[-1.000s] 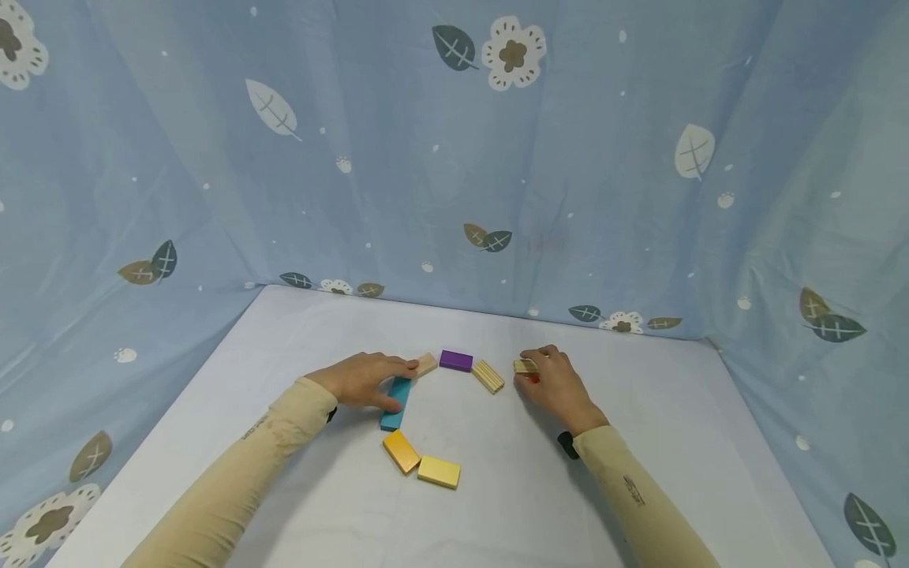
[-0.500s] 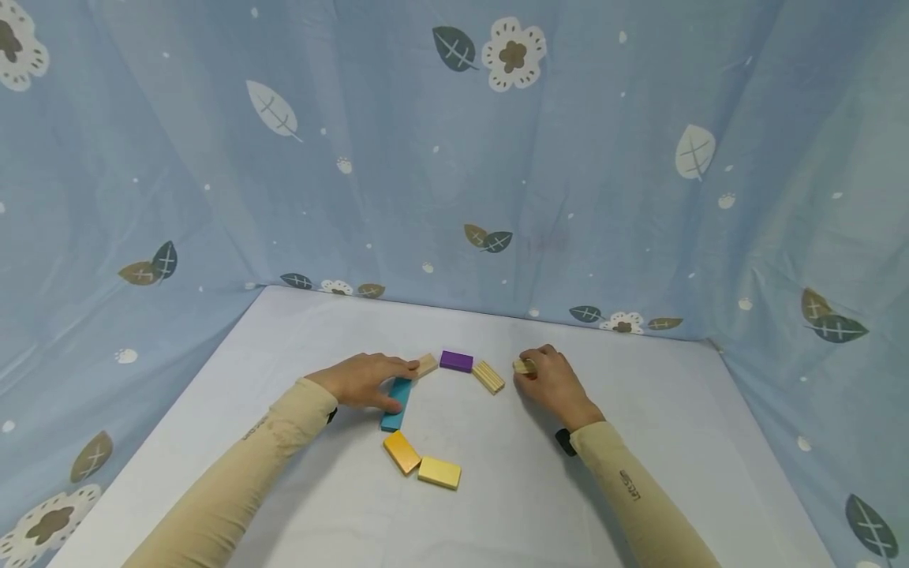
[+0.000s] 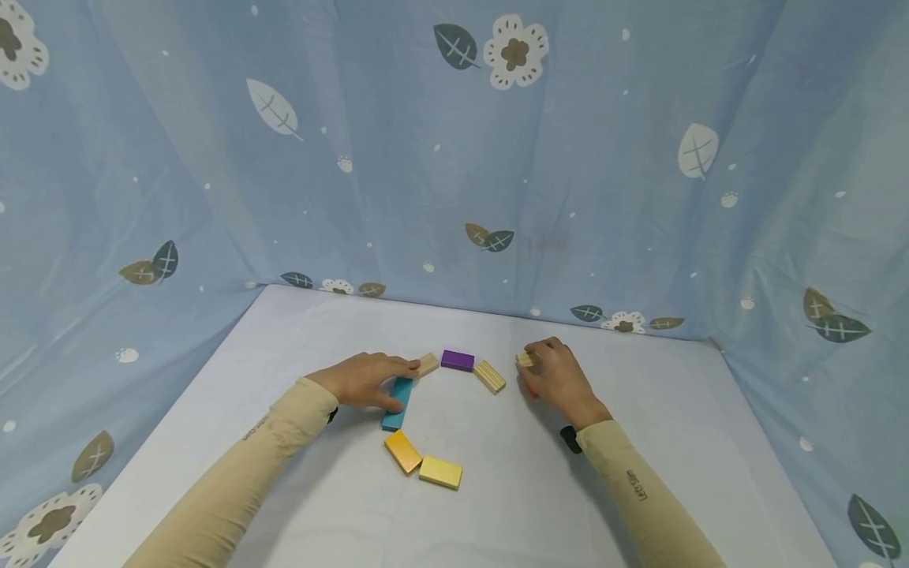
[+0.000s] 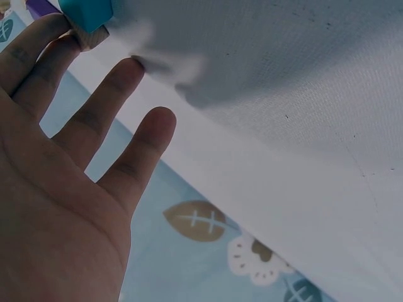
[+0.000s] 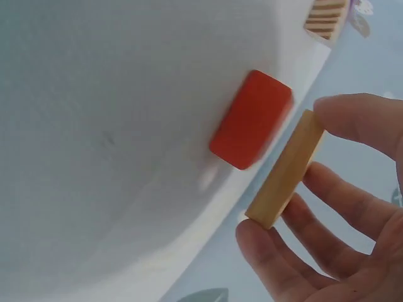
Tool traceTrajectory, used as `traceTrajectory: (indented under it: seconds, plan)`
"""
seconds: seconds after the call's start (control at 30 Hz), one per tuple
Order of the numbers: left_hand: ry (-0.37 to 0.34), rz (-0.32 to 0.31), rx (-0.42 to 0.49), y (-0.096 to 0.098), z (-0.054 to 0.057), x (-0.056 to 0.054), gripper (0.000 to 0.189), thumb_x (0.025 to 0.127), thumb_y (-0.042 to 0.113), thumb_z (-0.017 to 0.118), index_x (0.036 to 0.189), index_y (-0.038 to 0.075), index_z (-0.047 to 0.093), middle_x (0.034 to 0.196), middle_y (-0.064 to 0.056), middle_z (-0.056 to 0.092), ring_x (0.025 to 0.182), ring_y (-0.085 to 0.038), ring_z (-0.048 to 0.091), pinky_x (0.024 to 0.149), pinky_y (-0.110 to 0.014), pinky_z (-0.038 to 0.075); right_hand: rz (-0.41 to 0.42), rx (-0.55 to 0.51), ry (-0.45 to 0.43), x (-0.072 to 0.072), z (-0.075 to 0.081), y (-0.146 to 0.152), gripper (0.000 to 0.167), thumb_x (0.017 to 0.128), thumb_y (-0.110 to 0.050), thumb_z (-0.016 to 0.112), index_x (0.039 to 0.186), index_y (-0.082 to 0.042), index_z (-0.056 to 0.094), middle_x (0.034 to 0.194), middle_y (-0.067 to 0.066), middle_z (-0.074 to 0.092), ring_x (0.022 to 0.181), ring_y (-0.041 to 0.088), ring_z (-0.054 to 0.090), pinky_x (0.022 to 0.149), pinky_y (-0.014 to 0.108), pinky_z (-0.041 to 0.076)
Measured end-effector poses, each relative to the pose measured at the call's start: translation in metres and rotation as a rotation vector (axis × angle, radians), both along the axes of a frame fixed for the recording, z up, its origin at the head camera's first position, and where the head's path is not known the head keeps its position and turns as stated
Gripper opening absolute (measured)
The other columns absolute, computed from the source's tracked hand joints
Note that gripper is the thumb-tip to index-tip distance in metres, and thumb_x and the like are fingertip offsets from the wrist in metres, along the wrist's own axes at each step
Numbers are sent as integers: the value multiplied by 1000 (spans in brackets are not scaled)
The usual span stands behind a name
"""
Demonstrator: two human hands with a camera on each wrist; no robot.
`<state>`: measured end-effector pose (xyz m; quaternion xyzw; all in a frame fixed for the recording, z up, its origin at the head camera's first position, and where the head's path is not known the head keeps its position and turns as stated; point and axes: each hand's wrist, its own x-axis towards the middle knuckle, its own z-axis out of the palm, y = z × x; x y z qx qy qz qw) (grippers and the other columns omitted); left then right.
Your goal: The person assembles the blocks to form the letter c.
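My left hand point(image 3: 360, 381) lies relaxed over the left side of a curve of blocks. Its thumb rests at the blue block point(image 3: 397, 412) and its forefinger at a plain wooden block point(image 3: 428, 365). In the left wrist view, the other fingers point(image 4: 157, 126) spread loosely with nothing in them. On the right, my right hand point(image 3: 559, 380) pinches a light wooden block point(image 5: 285, 170) by its ends between thumb and fingertips. The right wrist view shows a red block point(image 5: 252, 119) just beside that held block; in the head view the hand mostly hides it.
A purple block point(image 3: 458, 360) and a grooved wooden block point(image 3: 489, 377) continue the curve at the back. Nearer the front lie an orange block point(image 3: 403, 451) and a yellow block point(image 3: 440, 472). The white table point(image 3: 540, 513) ends at a blue patterned curtain point(image 3: 398, 173).
My right hand, holding the wooden block, has shifted slightly up and away, and some red shows beneath it again. The left hand and the other blocks have stayed put.
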<state>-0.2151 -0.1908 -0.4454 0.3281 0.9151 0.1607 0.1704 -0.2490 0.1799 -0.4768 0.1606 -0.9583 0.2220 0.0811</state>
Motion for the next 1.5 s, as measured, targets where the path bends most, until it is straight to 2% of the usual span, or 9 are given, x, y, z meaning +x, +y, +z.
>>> traceTrajectory:
  seconds: [0.23,0.43,0.53,0.83,1.07,1.33,1.5]
  plan:
    - [4,-1,-10,1,0,-1,65,93,36,75,148,11,53,159,-4,42,140,-35,44,115,-57,33,37,-80,50,8,9,2,38,88,-22,80,121,-5,70,124,17,61,113,35,60,93,49,54]
    - [6,1,-19,2,0,-1,65,93,36,76,148,11,53,159,-5,42,140,-36,44,115,-56,34,111,-99,167,19,13,2,38,88,-21,79,121,-5,70,123,15,62,111,32,61,89,47,56]
    - [7,0,-22,2,0,-1,66,93,37,75,149,11,52,159,-4,42,140,-35,44,116,-56,33,129,-99,196,25,17,2,38,88,-22,79,121,-5,70,123,13,62,112,30,61,89,45,57]
    - [5,2,-15,1,0,-1,66,92,36,76,148,10,53,159,-5,42,140,-36,44,116,-57,33,165,-118,197,42,29,0,41,88,-27,80,123,-9,69,126,8,61,116,27,59,98,45,53]
    - [9,1,-17,1,-2,-1,66,93,37,76,149,10,53,159,-4,42,140,-35,44,116,-57,33,230,-121,223,57,33,-4,41,86,-25,83,122,-10,70,126,6,61,116,24,60,95,43,56]
    - [8,0,-16,1,-1,-2,66,93,37,75,149,10,52,159,-4,41,140,-36,43,116,-57,32,288,-108,178,70,29,-11,41,85,-25,84,122,-12,70,127,0,60,115,18,58,88,38,58]
    - [-1,11,-25,1,-1,-2,67,93,37,75,149,11,52,159,-3,41,141,-35,43,116,-55,34,301,-79,161,76,26,-16,41,84,-25,85,121,-13,71,125,0,61,115,17,59,90,33,57]
